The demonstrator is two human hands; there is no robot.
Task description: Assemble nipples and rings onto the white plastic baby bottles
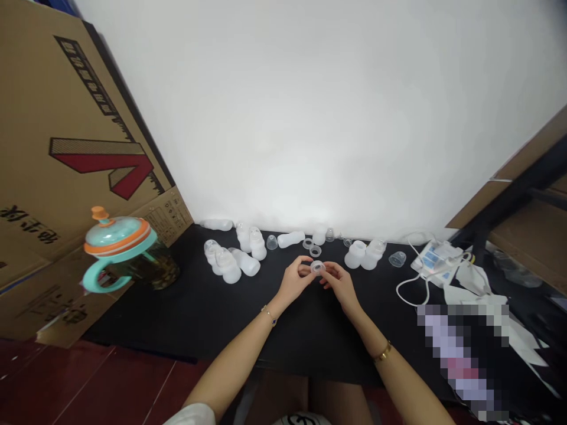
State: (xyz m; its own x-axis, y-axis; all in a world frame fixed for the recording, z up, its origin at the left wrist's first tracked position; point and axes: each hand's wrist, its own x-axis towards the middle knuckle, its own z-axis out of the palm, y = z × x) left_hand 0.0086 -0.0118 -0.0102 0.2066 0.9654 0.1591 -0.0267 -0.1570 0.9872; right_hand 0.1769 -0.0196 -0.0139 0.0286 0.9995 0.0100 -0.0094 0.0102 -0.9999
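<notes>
Over the middle of the black table, my left hand and my right hand pinch a small translucent bottle collar ring from both sides. Whether a teat sits inside the ring is too small to tell. Just beyond my fingers lie two more collar rings, near a white bottle on its side and a standing white bottle. Clear dome caps rest among them. Several white baby bottles are grouped to the left, and two bottles stand to the right.
A teal and orange lidded jug stands at the left beside a large cardboard box. On the right are a white device with a cable, loose papers and a blurred-out area. A white wall rises behind the table.
</notes>
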